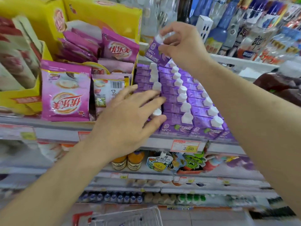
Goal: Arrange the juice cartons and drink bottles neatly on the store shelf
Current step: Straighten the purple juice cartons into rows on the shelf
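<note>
R hand [182,46] is holding one purple carton [155,52] up above the back of the carton rows, tilted, w/ its white cap [158,38] pointing up-left. Fingers are curling round the cap end, thumb pinching the carton's side, so the grip is closing tight on it. The carton is hanging clear of the rows, just over the rear cartons.

L hand [128,118] is lying flat-ish on the leftmost row of cartons [177,101], fingers spreading straight and pressing on the tops; a white cap is showing between the fingers. Grip is wide, nothing in it.

The rows are sitting on the shelf [162,141], three or so running front to back, purple w/ white caps, fronts touching the shelf edge. A price tag [187,145] is hanging on that edge below them.

Left of the rows, touching them, a yellow box [104,17] is holding pink packets [65,92]; one packet is standing upside down at the front.

On the shelf below, orange bottles [128,160] are standing beside drink pouches [159,162]. Lower shelves are too blurred to read. A wire basket [130,217] is showing at the bottom edge. Behind, at upper R, more bottles [236,26] are crowding another shelf, blurred.
</note>
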{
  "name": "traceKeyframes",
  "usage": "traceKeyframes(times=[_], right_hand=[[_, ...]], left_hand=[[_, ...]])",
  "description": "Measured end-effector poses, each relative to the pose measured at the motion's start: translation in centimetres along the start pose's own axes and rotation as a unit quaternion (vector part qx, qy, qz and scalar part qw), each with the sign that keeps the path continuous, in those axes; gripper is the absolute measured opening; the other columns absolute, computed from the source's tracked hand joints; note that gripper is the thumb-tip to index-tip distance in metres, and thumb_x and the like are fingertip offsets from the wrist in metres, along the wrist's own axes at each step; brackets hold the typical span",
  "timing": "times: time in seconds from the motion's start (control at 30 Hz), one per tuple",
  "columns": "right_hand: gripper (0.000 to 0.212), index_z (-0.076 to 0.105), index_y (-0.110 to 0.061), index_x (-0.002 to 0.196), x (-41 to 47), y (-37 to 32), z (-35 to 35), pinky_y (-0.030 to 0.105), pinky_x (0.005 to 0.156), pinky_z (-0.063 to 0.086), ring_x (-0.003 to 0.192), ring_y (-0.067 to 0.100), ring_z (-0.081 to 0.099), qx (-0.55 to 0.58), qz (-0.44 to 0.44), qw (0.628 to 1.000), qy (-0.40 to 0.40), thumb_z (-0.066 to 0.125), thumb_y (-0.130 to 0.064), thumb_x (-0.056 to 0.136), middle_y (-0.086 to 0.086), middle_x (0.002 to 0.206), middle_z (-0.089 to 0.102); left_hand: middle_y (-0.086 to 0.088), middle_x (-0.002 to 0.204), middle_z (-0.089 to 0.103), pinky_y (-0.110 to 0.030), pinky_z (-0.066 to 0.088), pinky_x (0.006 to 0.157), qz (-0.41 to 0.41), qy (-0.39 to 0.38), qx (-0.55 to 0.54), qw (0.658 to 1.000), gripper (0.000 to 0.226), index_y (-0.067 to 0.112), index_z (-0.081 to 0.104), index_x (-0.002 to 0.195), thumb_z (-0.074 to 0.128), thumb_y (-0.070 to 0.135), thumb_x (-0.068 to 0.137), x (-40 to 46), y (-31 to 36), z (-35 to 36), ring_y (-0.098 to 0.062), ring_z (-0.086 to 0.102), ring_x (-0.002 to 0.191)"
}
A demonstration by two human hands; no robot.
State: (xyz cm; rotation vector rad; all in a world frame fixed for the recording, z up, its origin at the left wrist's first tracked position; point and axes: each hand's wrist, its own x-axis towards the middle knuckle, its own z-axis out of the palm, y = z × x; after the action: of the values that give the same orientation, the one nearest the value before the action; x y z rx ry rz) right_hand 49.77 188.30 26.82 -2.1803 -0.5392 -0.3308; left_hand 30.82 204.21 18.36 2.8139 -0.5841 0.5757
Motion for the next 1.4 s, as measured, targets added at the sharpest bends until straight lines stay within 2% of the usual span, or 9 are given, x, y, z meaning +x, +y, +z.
traceKeyframes(times=[0.27,0.37,0.63,0.77,0.9,1.0,1.13,1.2,1.4], right_hand=[[0.03,0.075,-0.025,0.113,3.7,1.3,2.5,0.011,0.052,0.046,0.069,0.0,0.066,-0.077,-0.004,0.996,-0.045,0.084,-0.011,0.088,0.002,0.1,0.076],[0.033,0.076,-0.029,0.116,3.6,1.6,2.6,0.018,0.064,0.054,0.088,0.017,0.073,-0.098,-0.004,0.993,-0.063,0.086,-0.019,0.087,0.0,0.104,0.076],[0.036,0.076,-0.03,0.127,3.9,0.1,3.2,0.034,0.092,0.06,0.098,0.018,0.074,-0.211,-0.043,0.964,-0.156,0.078,-0.023,0.092,-0.001,0.109,0.079],[0.033,0.076,-0.035,0.128,3.2,0.6,3.4,0.025,0.087,0.048,0.104,0.014,0.066,-0.251,-0.038,0.949,-0.185,0.057,-0.025,0.104,-0.005,0.125,0.074],[0.036,0.072,-0.044,0.132,2.4,1.2,2.3,0.021,0.088,0.044,0.107,0.01,0.064,-0.243,-0.029,0.948,-0.204,0.057,-0.026,0.104,-0.01,0.129,0.073],[0.034,0.074,-0.035,0.132,1.3,2.3,0.9,0.018,0.099,0.048,0.116,0.001,0.066,-0.157,-0.002,0.977,-0.146,0.063,-0.023,0.102,-0.014,0.126,0.075],[0.025,0.084,-0.028,0.105,0.0,4.9,-2.1,0.005,0.076,0.052,0.079,-0.006,0.068,-0.12,0.049,0.99,0.049,0.067,-0.013,0.095,-0.011,0.093,0.077],[0.028,0.084,-0.024,0.101,-0.4,5.9,-3.6,0.008,0.071,0.051,0.079,0.0,0.068,-0.135,0.091,0.98,0.111,0.063,-0.008,0.094,-0.005,0.094,0.078],[0.025,0.084,-0.021,0.106,-1.0,7.7,-5.4,0.024,0.092,0.052,0.111,0.018,0.07,-0.188,0.175,0.963,0.085,0.07,-0.009,0.089,0.0,0.113,0.079]], left_hand=[[0.009,0.16,0.049,-0.037,0.015,0.13,-0.015,-0.005,-0.017,1.0,0.057,0.028,0.053,0.153,0.035,0.058,0.108,-0.1,-0.3,0.2,-0.012,0.048,0.144],[0.008,0.16,0.049,-0.038,0.015,0.13,-0.018,-0.004,-0.015,1.0,0.057,0.028,0.053,0.153,0.035,0.058,0.108,-0.1,-0.2,0.2,-0.013,0.048,0.143],[0.008,0.158,0.051,-0.036,0.014,0.13,-0.015,-0.006,0.002,1.0,0.055,0.027,0.054,0.152,0.035,0.056,0.109,-0.1,0.0,-0.1,-0.012,0.051,0.141],[0.008,0.159,0.05,-0.035,0.013,0.13,-0.017,-0.009,0.005,1.0,0.055,0.028,0.054,0.152,0.035,0.057,0.109,-0.3,0.1,-0.3,-0.012,0.05,0.141],[0.009,0.16,0.049,-0.033,0.01,0.13,-0.024,-0.018,-0.003,1.0,0.056,0.029,0.052,0.154,0.034,0.058,0.109,-0.1,0.1,-0.3,-0.013,0.049,0.142],[0.011,0.162,0.045,-0.034,0.011,0.13,-0.026,-0.025,-0.009,0.999,0.058,0.033,0.048,0.156,0.032,0.061,0.108,-0.2,0.0,-0.1,-0.014,0.044,0.147],[0.016,0.164,0.04,-0.035,0.013,0.13,-0.03,-0.029,-0.049,0.998,0.062,0.037,0.041,0.159,0.031,0.066,0.105,-0.1,-0.1,-0.2,-0.013,0.035,0.153],[0.015,0.164,0.04,-0.036,0.017,0.129,-0.029,-0.015,-0.065,0.997,0.062,0.036,0.041,0.159,0.032,0.065,0.105,0.1,0.2,-0.6,-0.012,0.035,0.152],[0.005,0.161,0.045,-0.043,0.042,0.117,-0.007,-0.024,-0.103,0.994,0.057,0.026,0.049,0.156,0.035,0.051,0.106,3.7,1.4,-0.8,-0.019,0.046,0.144]])
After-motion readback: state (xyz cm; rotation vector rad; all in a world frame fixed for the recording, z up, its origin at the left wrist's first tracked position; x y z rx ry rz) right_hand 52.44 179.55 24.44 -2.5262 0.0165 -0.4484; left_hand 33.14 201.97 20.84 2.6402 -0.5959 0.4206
